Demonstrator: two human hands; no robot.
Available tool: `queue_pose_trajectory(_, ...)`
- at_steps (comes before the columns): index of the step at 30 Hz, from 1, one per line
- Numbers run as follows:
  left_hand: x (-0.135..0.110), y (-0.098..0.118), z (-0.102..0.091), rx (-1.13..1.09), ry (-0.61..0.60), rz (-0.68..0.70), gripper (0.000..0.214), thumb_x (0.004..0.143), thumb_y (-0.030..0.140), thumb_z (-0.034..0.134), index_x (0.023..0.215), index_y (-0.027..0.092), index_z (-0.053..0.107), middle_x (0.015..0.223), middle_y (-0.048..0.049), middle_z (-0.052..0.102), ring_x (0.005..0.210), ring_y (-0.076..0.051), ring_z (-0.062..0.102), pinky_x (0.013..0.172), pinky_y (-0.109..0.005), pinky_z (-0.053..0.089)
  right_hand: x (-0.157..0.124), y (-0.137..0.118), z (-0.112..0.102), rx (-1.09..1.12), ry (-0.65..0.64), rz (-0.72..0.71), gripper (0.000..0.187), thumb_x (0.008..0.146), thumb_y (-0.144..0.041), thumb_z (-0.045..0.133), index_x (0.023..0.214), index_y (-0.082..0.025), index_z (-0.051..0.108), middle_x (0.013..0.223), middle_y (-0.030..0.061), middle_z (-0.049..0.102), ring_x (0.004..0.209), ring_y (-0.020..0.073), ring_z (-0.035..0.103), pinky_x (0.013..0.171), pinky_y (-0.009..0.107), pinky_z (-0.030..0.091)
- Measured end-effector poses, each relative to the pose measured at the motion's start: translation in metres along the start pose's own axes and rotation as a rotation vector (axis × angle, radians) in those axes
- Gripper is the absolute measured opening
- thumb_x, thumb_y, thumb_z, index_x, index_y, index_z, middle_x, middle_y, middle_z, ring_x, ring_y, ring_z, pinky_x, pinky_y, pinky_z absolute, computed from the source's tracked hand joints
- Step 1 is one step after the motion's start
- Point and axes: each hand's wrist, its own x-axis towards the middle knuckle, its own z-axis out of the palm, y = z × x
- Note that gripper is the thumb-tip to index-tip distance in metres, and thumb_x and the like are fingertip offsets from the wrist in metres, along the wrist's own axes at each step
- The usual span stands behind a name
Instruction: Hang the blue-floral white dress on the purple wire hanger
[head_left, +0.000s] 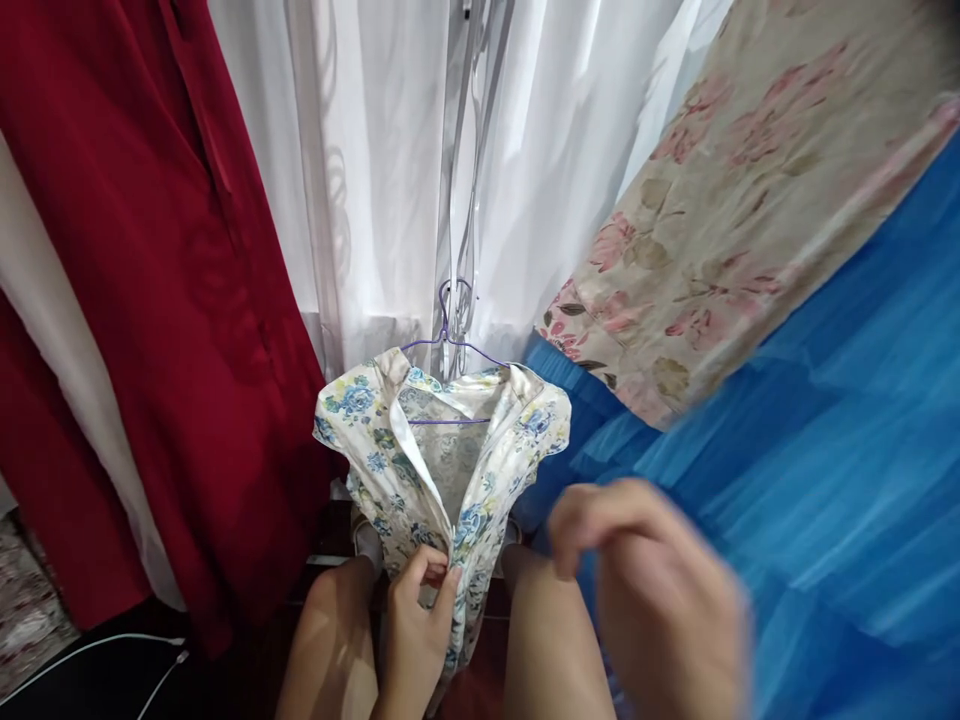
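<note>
A white blouse with blue flowers (375, 440) hangs on a purple wire hanger (448, 340) in front of me, low down between my knees. My left hand (416, 620) pinches the blouse's front edges together near the lower opening, fingers closed on the cloth. My right hand (645, 590) hovers to the right of the blouse, close to the camera and blurred by motion. Its fingers curl loosely and I see nothing in them. The hanger's hook rests against a metal pole (457, 190).
A dark red garment (172, 300) hangs at the left. White sheer curtains (360, 180) fill the back. A pink-flowered beige cloth (750, 200) lies over a blue cover (840, 450) at the right. A white cable (97, 650) runs across the floor at lower left.
</note>
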Motion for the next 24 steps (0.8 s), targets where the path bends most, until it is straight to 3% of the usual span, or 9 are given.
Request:
queue_pose_trajectory(2,0.000,0.002,0.001,-0.021,-0.022,-0.004,0.018,0.090,0.032,0.058,0.079,0.017,0.059,0.072,-0.0016,0.065,0.070,-0.016,0.062,0.069,-0.023,0.050,0.012,0.030,0.029,-0.086,-0.103,0.070,0.034,0.086,-0.054,0.058,0.071,-0.024,0.057,0.065,0.0037,0.053,0.064,0.0213,0.051,0.062,0.034,0.042)
queue_pose_trajectory(4,0.000,0.006,0.001,-0.038,-0.050,-0.002,0.020,0.092,0.033,0.055,0.080,0.017,0.060,0.074,-0.0022,0.066,0.072,-0.016,0.062,0.069,-0.023,0.050,0.010,0.072,0.050,-0.119,-0.172,0.198,0.031,0.085,-0.052,0.062,0.080,-0.022,0.057,0.070,0.0019,0.055,0.065,0.0191,0.051,0.061,0.031,0.042)
queue_pose_trajectory(7,0.002,0.010,-0.002,-0.045,-0.055,0.017,0.021,0.093,0.031,0.052,0.081,0.018,0.062,0.076,-0.0032,0.068,0.072,-0.017,0.064,0.069,-0.023,0.051,-0.005,0.126,0.064,-0.009,-0.132,0.243,0.034,0.087,-0.053,0.059,0.082,-0.020,0.053,0.072,0.0006,0.054,0.066,0.0172,0.050,0.061,0.028,0.042)
queue_pose_trajectory(9,0.004,0.011,-0.005,-0.038,-0.059,0.034,0.020,0.093,0.030,0.053,0.083,0.018,0.064,0.078,-0.0039,0.068,0.074,-0.018,0.065,0.070,-0.024,0.052,-0.012,0.142,0.067,0.017,-0.110,0.226,0.035,0.090,-0.053,0.055,0.080,-0.019,0.053,0.071,0.0005,0.054,0.066,0.0165,0.051,0.061,0.027,0.041)
queue_pose_trajectory(14,0.005,0.011,-0.012,-0.013,-0.095,0.074,0.019,0.093,0.026,0.053,0.091,0.018,0.069,0.085,-0.0057,0.069,0.076,-0.017,0.065,0.072,-0.025,0.052,-0.003,0.134,0.062,-0.163,-0.158,0.163,0.037,0.092,-0.052,0.052,0.077,-0.019,0.054,0.066,0.0001,0.055,0.062,0.0158,0.050,0.059,0.026,0.037)
queue_pose_trajectory(20,-0.003,0.010,-0.011,-0.010,-0.040,0.097,0.019,0.093,0.023,0.052,0.100,0.018,0.069,0.090,-0.0069,0.068,0.081,-0.018,0.065,0.073,-0.026,0.053,0.010,0.119,0.055,-0.374,-0.280,0.096,0.038,0.097,-0.047,0.046,0.070,-0.020,0.048,0.062,-0.0011,0.056,0.057,0.0142,0.049,0.056,0.025,0.033)
queue_pose_trajectory(24,-0.009,0.015,-0.009,-0.027,-0.026,0.083,0.019,0.092,0.023,0.052,0.101,0.018,0.068,0.092,-0.0074,0.068,0.084,-0.019,0.066,0.076,-0.028,0.054,0.014,0.119,0.056,-0.375,-0.232,0.080,0.039,0.096,-0.046,0.046,0.067,-0.021,0.046,0.057,-0.0030,0.051,0.053,0.0130,0.045,0.053,0.024,0.031)
